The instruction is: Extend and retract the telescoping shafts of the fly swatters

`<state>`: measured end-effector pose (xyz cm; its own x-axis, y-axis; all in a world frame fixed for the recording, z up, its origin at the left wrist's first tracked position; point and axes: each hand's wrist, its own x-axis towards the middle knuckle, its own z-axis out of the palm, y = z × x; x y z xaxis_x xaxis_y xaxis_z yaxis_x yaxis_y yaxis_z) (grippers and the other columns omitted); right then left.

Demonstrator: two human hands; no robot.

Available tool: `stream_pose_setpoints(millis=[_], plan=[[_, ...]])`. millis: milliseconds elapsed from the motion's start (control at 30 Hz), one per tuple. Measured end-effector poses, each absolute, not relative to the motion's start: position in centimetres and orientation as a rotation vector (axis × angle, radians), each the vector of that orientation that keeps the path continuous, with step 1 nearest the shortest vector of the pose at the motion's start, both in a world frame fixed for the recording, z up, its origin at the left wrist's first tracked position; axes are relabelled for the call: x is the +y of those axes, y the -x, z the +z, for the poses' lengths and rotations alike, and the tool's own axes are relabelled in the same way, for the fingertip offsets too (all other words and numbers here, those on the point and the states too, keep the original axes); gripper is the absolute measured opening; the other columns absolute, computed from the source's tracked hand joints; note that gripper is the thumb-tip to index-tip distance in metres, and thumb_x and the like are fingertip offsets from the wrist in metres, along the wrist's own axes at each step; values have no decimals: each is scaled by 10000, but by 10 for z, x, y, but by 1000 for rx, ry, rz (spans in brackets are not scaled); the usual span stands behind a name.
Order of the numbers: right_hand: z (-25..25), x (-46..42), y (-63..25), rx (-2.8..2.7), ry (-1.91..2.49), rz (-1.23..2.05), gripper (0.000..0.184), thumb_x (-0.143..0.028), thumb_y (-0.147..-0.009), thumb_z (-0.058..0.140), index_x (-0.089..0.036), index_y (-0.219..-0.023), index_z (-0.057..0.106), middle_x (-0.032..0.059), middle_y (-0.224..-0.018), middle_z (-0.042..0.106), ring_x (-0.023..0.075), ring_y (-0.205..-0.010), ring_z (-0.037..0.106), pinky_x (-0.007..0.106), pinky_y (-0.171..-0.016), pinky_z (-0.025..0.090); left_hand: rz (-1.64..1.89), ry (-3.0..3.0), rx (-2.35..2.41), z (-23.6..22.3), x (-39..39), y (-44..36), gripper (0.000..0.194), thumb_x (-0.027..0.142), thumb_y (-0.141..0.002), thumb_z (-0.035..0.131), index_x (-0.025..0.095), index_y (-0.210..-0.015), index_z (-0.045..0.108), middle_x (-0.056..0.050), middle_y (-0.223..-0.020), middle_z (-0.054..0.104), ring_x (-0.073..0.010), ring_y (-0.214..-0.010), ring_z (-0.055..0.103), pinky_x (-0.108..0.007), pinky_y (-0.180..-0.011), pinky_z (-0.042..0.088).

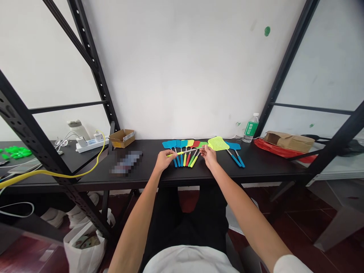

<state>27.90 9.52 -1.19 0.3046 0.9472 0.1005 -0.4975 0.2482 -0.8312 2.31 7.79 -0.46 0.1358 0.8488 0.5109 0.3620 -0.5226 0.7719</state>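
Note:
A yellow-green fly swatter is held level above the black table, its perforated head to the right. My left hand grips the end of its handle, and my right hand pinches the metal rod near the head. Behind and below it, a row of fly swatters lies side by side: blue ones, a yellow one, a red one and green ones. To the right of my right hand lie blue swatters with blue handles; the held head covers part of them.
On the black table are a small open cardboard box and a pixelated object at left. A water bottle stands at the back right. Brown paper packaging lies beyond it. Black metal posts flank the table; a yellow cable crosses at left.

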Motion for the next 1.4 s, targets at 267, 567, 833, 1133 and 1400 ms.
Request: stream_pose_setpoints(millis=[267,567,833,1133,1400], plan=[[-12,94,-281,-685,755,1084,237,-380,-881,706,-198,-738,654,6,-615,690,107,-546,630,198,-498,478,1360,-1987,1155,-3,74,-24,377,536,-844,627,172,-845,727,-44,-721,676,-166,-600,549,-275,-566,387],[-11,93,-282,-714,749,1095,238,-405,-875,703,-207,-757,642,-1,-633,688,113,-562,639,214,-512,468,1271,-1877,1155,-1,70,-27,626,682,-895,454,165,-608,658,-68,-533,624,-157,-525,545,-258,-535,404],[-11,92,-281,-710,757,1086,242,-404,-864,717,-205,-749,644,-3,-620,684,115,-556,637,216,-509,471,1232,-1888,1098,-2,73,-25,540,619,-864,561,141,-660,706,-57,-585,651,-102,-442,408,-256,-475,301],[-13,96,-281,-682,761,1080,229,-371,-877,704,-198,-736,651,4,-613,687,110,-548,636,209,-507,471,1345,-1983,1126,1,70,-23,410,523,-843,618,153,-712,735,-49,-680,669,-125,-520,440,-268,-530,331],[-12,96,-281,-666,774,1065,227,-377,-866,715,-205,-737,641,-1,-600,681,114,-536,634,216,-506,478,1396,-1917,1066,-7,80,-21,344,493,-768,714,159,-848,736,-58,-751,688,-177,-645,571,-281,-594,407]])
